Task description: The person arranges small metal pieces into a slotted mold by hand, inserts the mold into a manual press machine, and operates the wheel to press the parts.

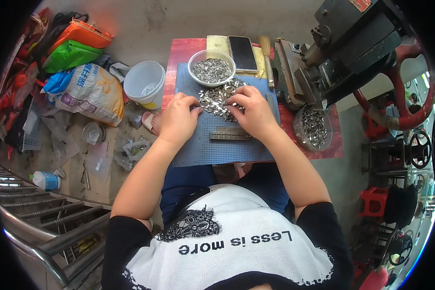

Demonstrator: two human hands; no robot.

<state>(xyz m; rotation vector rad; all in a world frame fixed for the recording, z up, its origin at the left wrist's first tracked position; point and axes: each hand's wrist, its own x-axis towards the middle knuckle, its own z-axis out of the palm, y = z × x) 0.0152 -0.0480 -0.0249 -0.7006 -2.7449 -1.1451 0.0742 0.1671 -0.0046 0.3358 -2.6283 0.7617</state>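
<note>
A loose pile of small shiny metal pieces (pixel 216 102) lies on a blue textured mat (pixel 191 145). My left hand (pixel 180 116) rests at the pile's left edge, thumb and fingertips drawn together; whatever they pinch is too small to make out. From the right, my right hand (pixel 252 108) reaches into the pile, its thumb and forefinger closed at small bright pieces. Nearer to me, below the pile, a slotted metal block (pixel 230 134) lies crosswise on the mat. Behind the pile stands a clear round bowl (pixel 192 76) holding many more such pieces.
A phone (pixel 243 53) and a straw brush (pixel 266 55) lie at the table's far edge. At right, a clear tub of metal pieces (pixel 314 128) stands beside a heavy machine (pixel 299 72) with a red handwheel. A white bucket (pixel 145 82) and sacks (pixel 89 94) stand left.
</note>
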